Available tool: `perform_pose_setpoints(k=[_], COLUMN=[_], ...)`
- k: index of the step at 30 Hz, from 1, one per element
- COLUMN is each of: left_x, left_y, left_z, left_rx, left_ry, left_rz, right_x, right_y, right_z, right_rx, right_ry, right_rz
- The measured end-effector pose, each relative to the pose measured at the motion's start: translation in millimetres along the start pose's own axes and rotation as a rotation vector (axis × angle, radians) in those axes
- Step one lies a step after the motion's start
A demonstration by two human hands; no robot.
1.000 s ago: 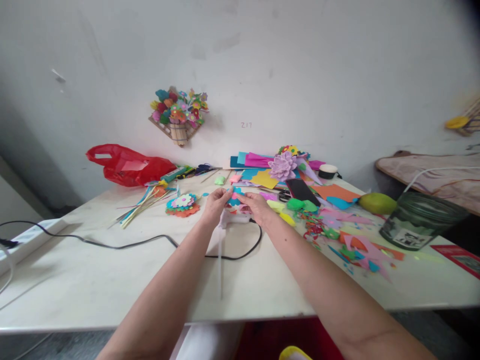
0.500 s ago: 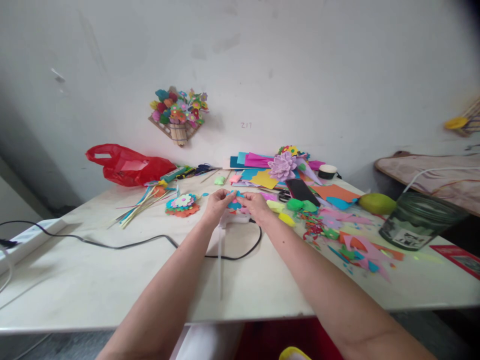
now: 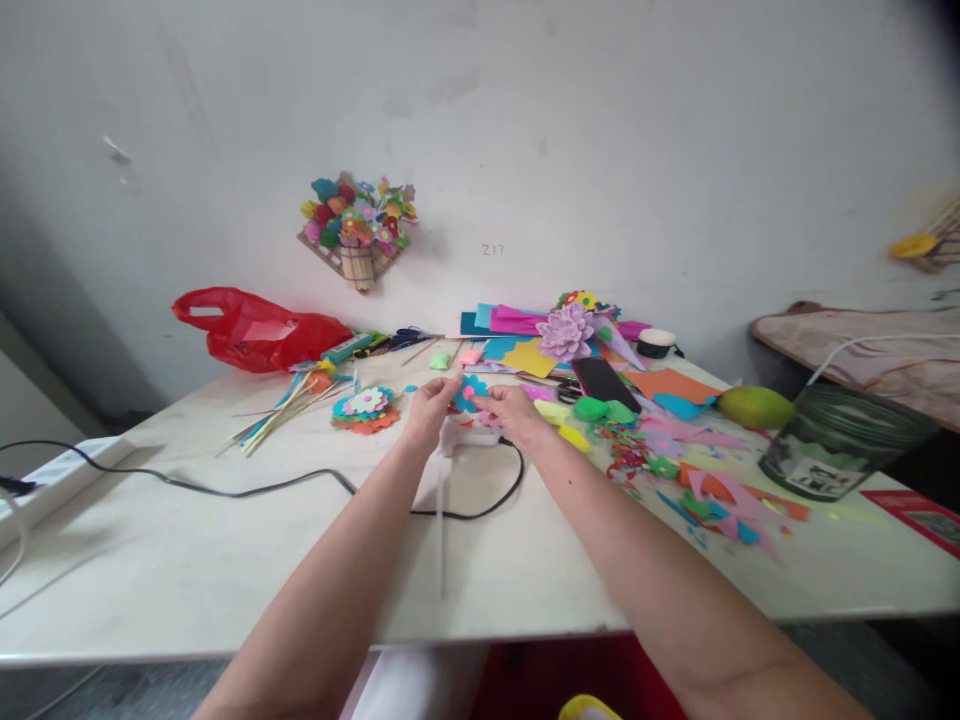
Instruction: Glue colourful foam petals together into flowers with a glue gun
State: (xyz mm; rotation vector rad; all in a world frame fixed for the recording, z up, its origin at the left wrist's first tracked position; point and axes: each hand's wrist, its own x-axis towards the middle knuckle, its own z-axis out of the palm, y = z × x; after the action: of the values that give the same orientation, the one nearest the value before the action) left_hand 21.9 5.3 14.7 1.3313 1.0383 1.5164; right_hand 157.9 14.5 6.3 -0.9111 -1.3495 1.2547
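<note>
A blue paper flower (image 3: 472,386) with a pink centre is held up between my hands, above the middle of the table. My left hand (image 3: 433,408) pinches its left edge. My right hand (image 3: 510,408) has its fingers closed at the flower's lower right side. Just below my hands lies a white glue gun (image 3: 469,437), partly hidden, with a clear glue stick (image 3: 441,530) pointing toward the table's front edge.
Stacked foam flowers (image 3: 366,410) and thin sticks (image 3: 277,415) lie left. A black cable (image 3: 247,494) crosses the table (image 3: 187,580). Right are a phone (image 3: 604,383), coloured scraps (image 3: 720,500) and a green glass container (image 3: 825,450). A red bag (image 3: 262,335) sits back left.
The blue flower now shows more of its face and pink centre. My hands have shifted slightly, with my right fingers lower on the flower and my left hand a little to the left.
</note>
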Motion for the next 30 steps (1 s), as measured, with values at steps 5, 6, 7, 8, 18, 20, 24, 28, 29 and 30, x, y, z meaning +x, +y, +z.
perform_pose_setpoints(k=[5,6,7,8,18,20,24,28,29,30], left_x=[3.1,3.5,3.7,3.9,8.9,13.1,22.6,26.9,26.9,26.5], left_y=[6.2,7.4,8.3,8.8,8.9,10.8,14.0,14.0,13.6,13.0], left_z=[-15.2,-17.5,-19.1,-19.9,-20.7,-30.0,-61.2,-98.8,-107.4,-115.2], left_rx=[0.090,0.099,0.104,0.105,0.146,0.163,0.279,0.505,0.606,0.714], left_ry=[-0.070,-0.094,-0.114,-0.126,-0.002,0.049,0.197,0.399,0.455,0.503], left_rz=[0.002,-0.005,-0.011,-0.011,0.085,0.104,0.111,0.097,0.086,0.063], right_x=[-2.8,-3.0,-3.2,-3.2,-3.0,-3.4,-4.3,-4.9,-4.7,-4.3], right_y=[-6.7,-7.4,-7.7,-7.7,-3.8,-4.8,-7.7,-9.9,-10.0,-9.7], right_z=[-1.0,-1.2,-1.3,-1.4,-2.9,-3.0,-4.1,-7.3,-8.1,-8.8], right_rx=[0.002,0.001,0.001,0.003,0.029,0.040,0.087,0.120,0.125,0.128], right_ry=[-0.045,-0.050,-0.050,-0.050,-0.124,-0.117,-0.071,0.014,0.038,0.059], right_rz=[0.030,0.027,0.022,0.018,0.071,0.064,0.046,0.053,0.050,0.048])
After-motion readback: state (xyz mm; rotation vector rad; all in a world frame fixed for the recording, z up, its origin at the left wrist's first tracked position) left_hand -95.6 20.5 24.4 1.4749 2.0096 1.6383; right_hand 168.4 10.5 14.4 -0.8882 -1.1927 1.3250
